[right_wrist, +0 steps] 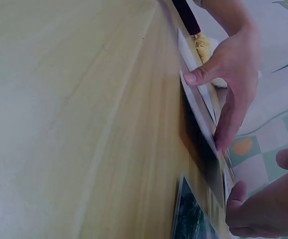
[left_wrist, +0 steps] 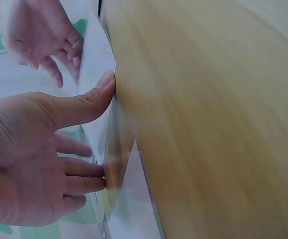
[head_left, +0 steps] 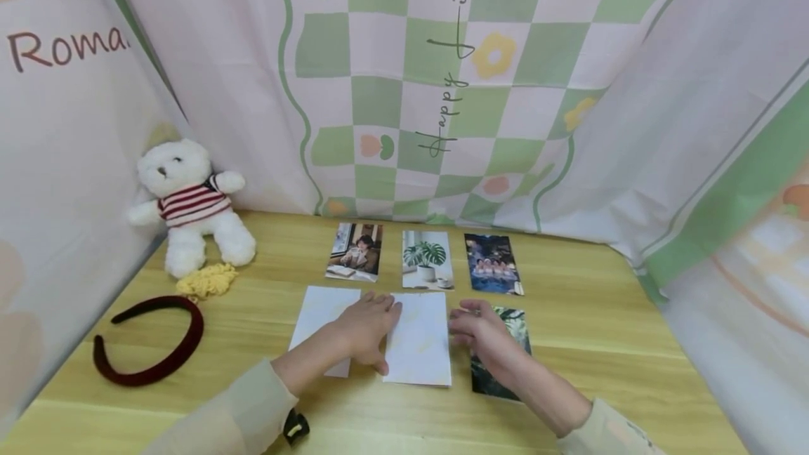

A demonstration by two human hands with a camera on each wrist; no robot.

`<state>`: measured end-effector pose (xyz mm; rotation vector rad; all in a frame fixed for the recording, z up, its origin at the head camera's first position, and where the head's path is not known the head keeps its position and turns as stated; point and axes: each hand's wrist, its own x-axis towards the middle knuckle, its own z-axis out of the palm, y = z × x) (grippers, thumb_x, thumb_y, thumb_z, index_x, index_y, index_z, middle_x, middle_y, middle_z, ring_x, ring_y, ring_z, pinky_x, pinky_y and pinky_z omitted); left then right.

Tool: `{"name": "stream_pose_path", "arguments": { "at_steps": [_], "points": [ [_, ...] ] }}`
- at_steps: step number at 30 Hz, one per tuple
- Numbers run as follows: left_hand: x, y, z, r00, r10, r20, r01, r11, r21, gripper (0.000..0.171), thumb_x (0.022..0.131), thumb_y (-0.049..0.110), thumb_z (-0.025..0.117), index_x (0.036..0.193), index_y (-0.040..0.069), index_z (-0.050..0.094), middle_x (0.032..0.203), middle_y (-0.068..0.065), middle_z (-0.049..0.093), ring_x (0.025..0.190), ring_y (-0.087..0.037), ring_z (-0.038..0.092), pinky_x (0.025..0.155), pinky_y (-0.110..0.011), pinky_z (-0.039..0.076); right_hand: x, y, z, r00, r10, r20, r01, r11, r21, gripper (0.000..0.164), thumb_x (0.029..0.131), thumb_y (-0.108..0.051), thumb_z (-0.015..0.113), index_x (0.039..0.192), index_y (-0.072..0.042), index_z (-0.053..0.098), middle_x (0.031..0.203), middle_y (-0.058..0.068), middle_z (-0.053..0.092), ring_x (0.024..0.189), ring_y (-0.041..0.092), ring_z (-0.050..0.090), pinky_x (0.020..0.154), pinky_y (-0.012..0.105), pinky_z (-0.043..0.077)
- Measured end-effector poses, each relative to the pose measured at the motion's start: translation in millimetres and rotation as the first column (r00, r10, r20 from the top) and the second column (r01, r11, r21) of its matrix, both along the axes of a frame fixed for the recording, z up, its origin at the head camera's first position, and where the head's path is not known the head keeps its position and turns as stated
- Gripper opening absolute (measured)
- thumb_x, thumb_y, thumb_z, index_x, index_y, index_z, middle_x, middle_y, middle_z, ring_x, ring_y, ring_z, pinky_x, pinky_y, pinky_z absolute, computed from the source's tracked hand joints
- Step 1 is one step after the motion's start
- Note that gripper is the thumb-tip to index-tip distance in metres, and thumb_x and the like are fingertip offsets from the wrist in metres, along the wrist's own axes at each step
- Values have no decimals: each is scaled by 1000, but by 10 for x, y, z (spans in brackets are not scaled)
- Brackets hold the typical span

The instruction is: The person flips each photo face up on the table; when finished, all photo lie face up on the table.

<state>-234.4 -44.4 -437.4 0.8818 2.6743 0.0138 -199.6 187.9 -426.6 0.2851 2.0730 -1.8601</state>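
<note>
My left hand holds a white card along its left side, thumb at the near corner and fingers toward the far end. In the right wrist view this card stands a little off the table, with a dark shadow beneath. Another white card lies to the left, partly covered by the left hand. Just beyond the held card's right edge hovers my right hand, its fingers loosely bent and holding nothing. Under that hand lies a photo card of dark green foliage, partly hidden.
Behind lie photo cards of a seated person, a potted plant and people in water. Left stand a white teddy bear, a yellow yarn bundle and a dark red headband. A black clip sits by the left sleeve.
</note>
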Motion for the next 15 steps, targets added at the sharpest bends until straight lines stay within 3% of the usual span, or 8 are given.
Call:
{"name": "stream_pose_path", "arguments": {
  "at_steps": [6, 9, 15],
  "points": [
    [3, -19, 7, 1000, -22, -10, 22, 1000, 17, 117, 74, 54, 89, 165, 16, 27, 168, -18, 34, 158, -30, 34, 135, -50, 21, -39, 8, 11, 1000, 16, -12, -16, 999, -29, 68, 98, -10, 58, 153, 5, 22, 161, 32, 40, 127, 28, 58, 101, 28, 49],
    [3, -18, 16, 999, -32, -13, 32, 999, 20, 116, 74, 56, 89, 165, 18, 28, 167, -18, 35, 157, -31, 35, 135, -51, 22, -53, 5, 15, 999, 34, -19, -35, 998, -44, 71, 96, -11, 59, 155, 5, 21, 161, 33, 38, 126, 30, 58, 102, 32, 49],
    [15, 4, 22, 999, -40, -14, 40, 999, 26, 115, 76, 58, 87, 165, 15, 27, 167, -18, 35, 157, -32, 34, 135, -48, 23, -27, -19, -21, 986, 169, -4, -168, 980, -103, 72, 99, -15, 55, 159, 5, 19, 156, 32, 39, 130, 28, 57, 117, 46, 48]
  ]
}}
